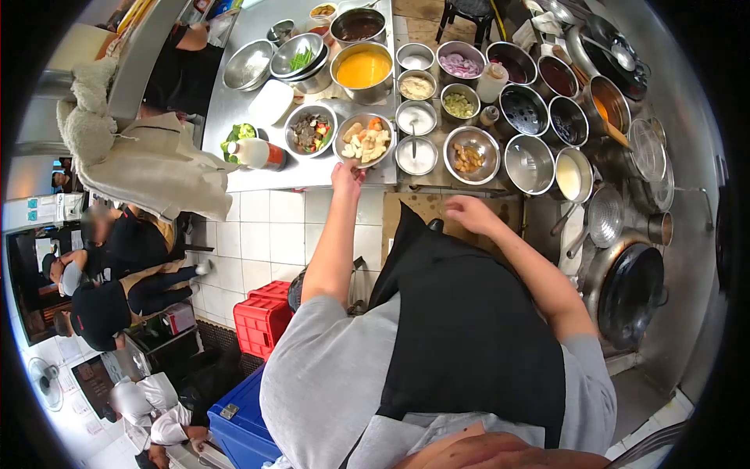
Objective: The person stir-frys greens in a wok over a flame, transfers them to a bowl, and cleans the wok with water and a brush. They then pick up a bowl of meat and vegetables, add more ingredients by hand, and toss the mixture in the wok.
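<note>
My left hand (349, 175) reaches to the steel counter's front edge. Its fingers grip the near rim of a metal bowl (339, 148) holding pale chunks and orange pieces. Beside that bowl, on its left, sits another metal bowl (289, 133) with dark slices and chopped red and green vegetables. My right hand (469, 213) hangs in front of the counter, loosely bent and holding nothing. Closest to it is a metal bowl (450, 169) with brown pieces in it. Two containers of white powder (416, 155) stand between the hands, one with a spoon.
A bottle (254, 153) lies near the left front edge. Behind stands a pot of orange liquid (363, 69). Several sauce pots (523, 109) fill the right side, with a ladle (574, 217) and a black wok (631, 297). Red crates (262, 320) sit on the floor; co-workers (98, 309) are at left.
</note>
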Demonstrator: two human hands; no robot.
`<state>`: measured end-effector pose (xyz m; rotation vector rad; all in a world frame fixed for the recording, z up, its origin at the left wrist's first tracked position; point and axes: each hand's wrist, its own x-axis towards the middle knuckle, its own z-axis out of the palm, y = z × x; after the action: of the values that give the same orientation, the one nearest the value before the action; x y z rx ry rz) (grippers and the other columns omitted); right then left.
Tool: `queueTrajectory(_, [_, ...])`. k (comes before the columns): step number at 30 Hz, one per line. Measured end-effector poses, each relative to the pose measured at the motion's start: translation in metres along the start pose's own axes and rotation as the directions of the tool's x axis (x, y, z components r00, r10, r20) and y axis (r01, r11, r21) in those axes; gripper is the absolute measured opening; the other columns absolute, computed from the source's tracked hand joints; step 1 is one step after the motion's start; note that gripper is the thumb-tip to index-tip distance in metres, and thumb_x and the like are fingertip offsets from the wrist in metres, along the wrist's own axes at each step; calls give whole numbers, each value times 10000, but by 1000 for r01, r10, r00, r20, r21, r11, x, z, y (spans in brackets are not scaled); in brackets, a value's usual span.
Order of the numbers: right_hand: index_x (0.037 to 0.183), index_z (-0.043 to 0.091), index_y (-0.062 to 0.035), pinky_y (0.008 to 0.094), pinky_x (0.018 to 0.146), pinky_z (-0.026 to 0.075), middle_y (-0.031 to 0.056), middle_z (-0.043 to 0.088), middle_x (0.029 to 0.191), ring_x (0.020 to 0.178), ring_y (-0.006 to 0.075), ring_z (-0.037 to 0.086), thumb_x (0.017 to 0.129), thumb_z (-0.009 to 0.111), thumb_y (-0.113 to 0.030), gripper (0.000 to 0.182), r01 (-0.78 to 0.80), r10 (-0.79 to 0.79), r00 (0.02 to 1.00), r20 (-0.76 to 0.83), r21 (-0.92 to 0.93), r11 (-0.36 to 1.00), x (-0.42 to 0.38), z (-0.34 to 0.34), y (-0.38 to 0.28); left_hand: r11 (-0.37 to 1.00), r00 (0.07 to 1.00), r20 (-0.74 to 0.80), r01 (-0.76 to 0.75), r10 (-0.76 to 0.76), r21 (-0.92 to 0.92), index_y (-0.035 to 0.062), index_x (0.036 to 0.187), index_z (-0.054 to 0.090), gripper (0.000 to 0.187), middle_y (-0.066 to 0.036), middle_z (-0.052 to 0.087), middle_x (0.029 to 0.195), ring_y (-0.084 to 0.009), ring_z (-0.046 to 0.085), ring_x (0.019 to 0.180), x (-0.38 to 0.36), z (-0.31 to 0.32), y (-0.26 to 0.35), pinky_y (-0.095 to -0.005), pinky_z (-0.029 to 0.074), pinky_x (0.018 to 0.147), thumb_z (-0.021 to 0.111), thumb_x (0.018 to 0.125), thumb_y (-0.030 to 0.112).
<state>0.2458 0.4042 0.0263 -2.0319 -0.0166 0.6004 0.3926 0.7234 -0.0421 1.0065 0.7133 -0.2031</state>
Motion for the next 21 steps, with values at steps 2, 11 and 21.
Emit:
queueTrajectory(2, [1120,635,-9,373,868,510,163,683,1031,985,295,650,846,631,-155,311,107,-98,993,73,-131,986,36,17,-23,999,998,38,43,-43,-5,81,949,486,160,-61,565,834,-187,575,659,-9,-7,5,-270,453,515,601,840,59])
queueTrajectory(11, [1173,593,-63,414,882,516,172,513,1217,1090,335,541,828,549,-65,347,430,-499,859,117,-693,578,153,86,-91,995,996,31,-83,82,49,82,1041,531,188,-49,627,920,-126,564,704,-116,-77,49,-240,430,535,585,863,52])
queueTrajectory(21, [999,622,-22,406,851,516,183,604,1110,985,338,607,819,567,-43,190,332,-350,934,72,-536,776,234,91,-109,990,972,-196,-116,128,74,74,916,597,77,-36,644,757,-111,570,546,-140,-141,6,-228,462,487,606,842,57])
